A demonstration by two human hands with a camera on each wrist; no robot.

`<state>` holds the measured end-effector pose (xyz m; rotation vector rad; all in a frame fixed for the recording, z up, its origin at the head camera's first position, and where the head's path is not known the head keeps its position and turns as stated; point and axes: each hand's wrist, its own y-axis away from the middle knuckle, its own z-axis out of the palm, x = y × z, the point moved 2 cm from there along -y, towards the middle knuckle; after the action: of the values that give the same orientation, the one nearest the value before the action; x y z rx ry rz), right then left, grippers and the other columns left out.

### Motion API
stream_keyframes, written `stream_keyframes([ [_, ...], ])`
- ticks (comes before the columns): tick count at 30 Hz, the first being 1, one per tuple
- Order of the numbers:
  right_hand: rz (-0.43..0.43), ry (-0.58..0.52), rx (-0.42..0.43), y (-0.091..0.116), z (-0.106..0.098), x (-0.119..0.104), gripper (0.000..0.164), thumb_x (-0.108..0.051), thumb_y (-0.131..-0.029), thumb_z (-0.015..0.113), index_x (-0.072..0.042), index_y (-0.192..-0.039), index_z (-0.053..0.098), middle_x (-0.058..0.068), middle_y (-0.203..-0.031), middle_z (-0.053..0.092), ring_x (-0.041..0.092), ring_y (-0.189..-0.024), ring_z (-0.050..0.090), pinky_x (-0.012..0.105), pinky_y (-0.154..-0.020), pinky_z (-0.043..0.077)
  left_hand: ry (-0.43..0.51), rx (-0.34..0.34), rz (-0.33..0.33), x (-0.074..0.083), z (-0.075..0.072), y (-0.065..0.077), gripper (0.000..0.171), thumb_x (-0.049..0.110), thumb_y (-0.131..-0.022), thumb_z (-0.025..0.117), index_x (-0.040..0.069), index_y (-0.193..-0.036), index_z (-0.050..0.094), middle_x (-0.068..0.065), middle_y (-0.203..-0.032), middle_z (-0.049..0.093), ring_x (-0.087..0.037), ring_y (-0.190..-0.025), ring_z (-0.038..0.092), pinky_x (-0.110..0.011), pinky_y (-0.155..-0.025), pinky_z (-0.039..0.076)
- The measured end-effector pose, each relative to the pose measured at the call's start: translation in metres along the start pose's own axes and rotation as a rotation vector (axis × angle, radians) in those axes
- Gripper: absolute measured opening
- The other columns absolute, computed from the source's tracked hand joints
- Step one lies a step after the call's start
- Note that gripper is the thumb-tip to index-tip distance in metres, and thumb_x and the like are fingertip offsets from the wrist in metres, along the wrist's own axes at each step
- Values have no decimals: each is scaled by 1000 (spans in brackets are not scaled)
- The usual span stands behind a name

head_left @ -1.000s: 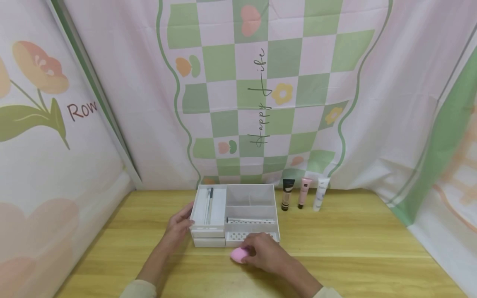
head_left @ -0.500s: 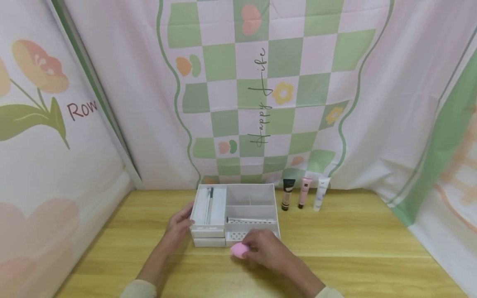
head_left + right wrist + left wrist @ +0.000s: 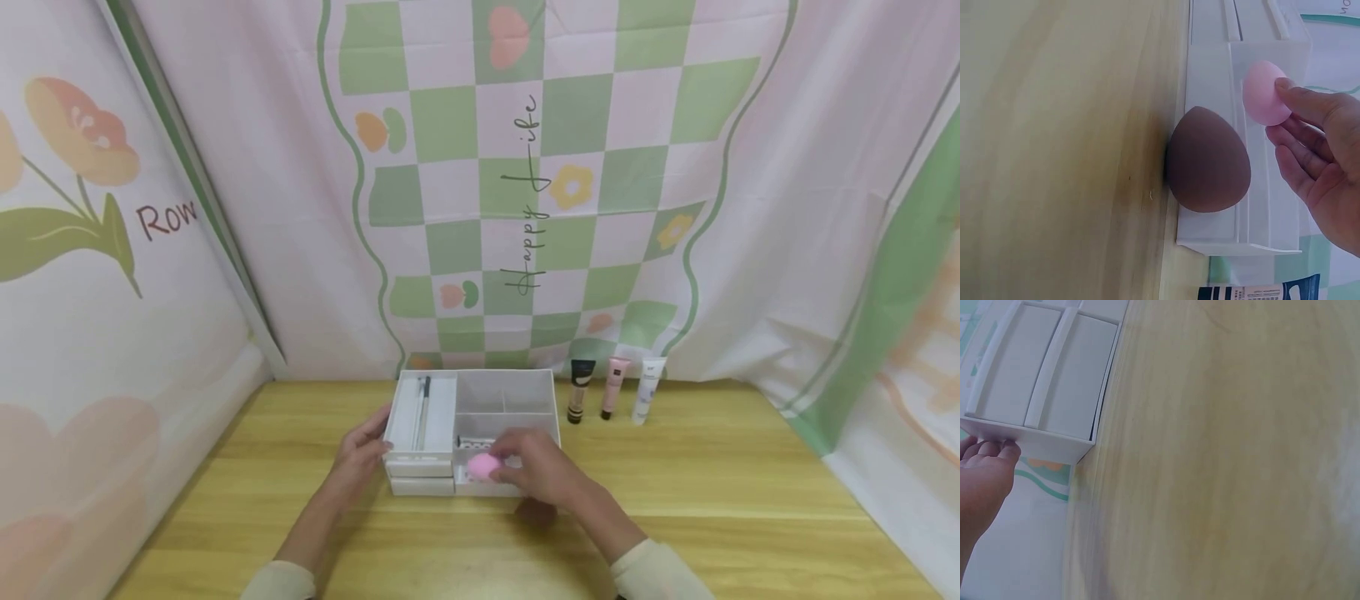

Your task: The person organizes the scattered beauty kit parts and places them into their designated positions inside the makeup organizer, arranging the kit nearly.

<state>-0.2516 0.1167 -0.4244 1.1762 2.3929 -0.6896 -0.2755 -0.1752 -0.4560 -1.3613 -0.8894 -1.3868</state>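
In the head view my right hand (image 3: pixel 546 468) pinches a pink egg-shaped makeup sponge (image 3: pixel 483 467) between thumb and fingers. It hovers at the front right compartment of a white desktop organizer (image 3: pixel 487 490). The right wrist view has the pink sponge (image 3: pixel 1263 94) at the fingertips, above the front wall. A brown egg-shaped makeup sponge (image 3: pixel 1210 162) sits on the table before the organizer, partly under my right hand in the head view. My left hand (image 3: pixel 362 450) rests against the organizer's left side; in the left wrist view, its fingertips (image 3: pixel 1009 450) touch the side wall.
Three cosmetic tubes stand right of the organizer: black-and-beige (image 3: pixel 577 392), pink (image 3: pixel 613 388) and white (image 3: pixel 647 392). Slim sticks (image 3: pixel 422 414) lie in its top left tray, with two drawers (image 3: pixel 420 485) below. A printed curtain (image 3: pixel 465 192) hangs behind the wooden table (image 3: pixel 712 500).
My right hand has moved forward with the pink sponge, from before the organizer to its front right compartment. The brown sponge has come into sight beneath that hand. My left hand stays put.
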Motion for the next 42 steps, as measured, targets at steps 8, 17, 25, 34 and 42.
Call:
stream_keyframes([
  [8,42,-12,-5,-7,4,8,16,-12,-86,77,-7,-102,77,4,-97,76,15,-87,68,29,-78,60,-1,-8,19,-1,0,0,72,-5,-90,47,-10,-156,20,-26,-168,14,-41,-157,11,-9,-109,39],
  [17,46,-57,-14,-11,11,15,19,-11,-84,79,-3,-101,77,8,-96,76,16,-86,69,25,-76,59,3,12,9,-2,0,-1,72,-7,-89,47,-10,-156,21,-26,-168,15,-40,-156,14,-11,-108,40],
  [25,91,-70,-45,-12,17,13,21,-11,-86,77,-4,-106,77,7,-99,76,15,-90,69,27,-79,60,12,-3,14,-3,-1,-2,72,-7,-89,46,-10,-156,19,-26,-168,14,-39,-156,13,-11,-109,40],
  [34,54,-17,-44,-14,23,9,18,-13,-87,76,-5,-104,78,6,-95,77,11,-83,67,23,-75,58,8,7,12,-2,0,-2,72,-8,-89,46,-11,-156,19,-25,-168,14,-38,-157,13,-12,-111,38],
  [42,37,-2,-54,-16,24,8,18,-12,-88,76,-3,-104,78,8,-95,77,12,-83,67,23,-74,58,9,18,10,-2,0,-2,72,-8,-89,46,-11,-156,20,-26,-168,15,-39,-156,13,-10,-109,39],
])
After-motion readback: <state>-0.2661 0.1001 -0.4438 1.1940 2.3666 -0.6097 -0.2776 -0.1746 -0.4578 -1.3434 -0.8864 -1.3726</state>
